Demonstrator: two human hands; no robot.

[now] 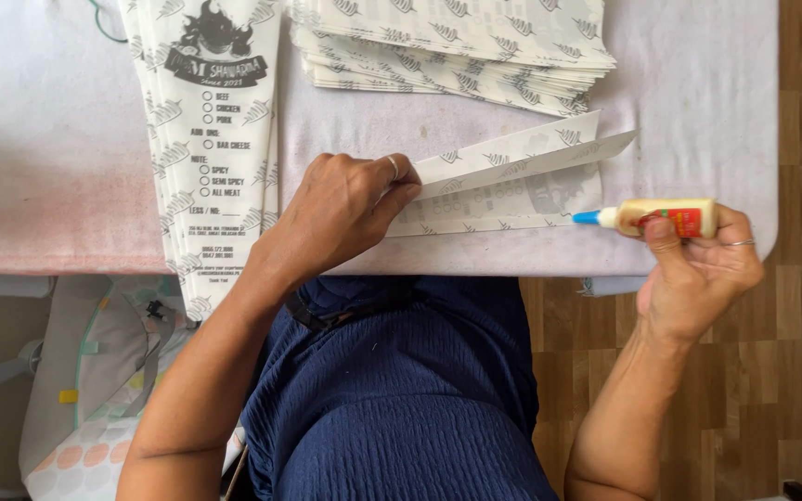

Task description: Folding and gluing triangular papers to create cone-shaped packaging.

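So the left hand [345,209] is pressed flat-ish on a printed paper wrapper [512,190], fingers curled over its near end and holding the top flap folded up, and there's a ring on one finger. The right hand [698,269] is wrapped around a small glue bottle [666,217], thumb on its side, blue nozzle touching the wrapper's lower edge just off to the right of the left hand. Looks to me like the gluing on this piece is only getting going: nozzle's at the far end of the edge, flap's open, nothing pressed shut. Just beyond the left hand's knuckles there's a fanned stack of flat wrappers [457,46], and off to its left a second pile of wrappers [211,139] hangs over the table [48,167] edge. Nothing really blocks the glue line, though that raised flap sits right above it.
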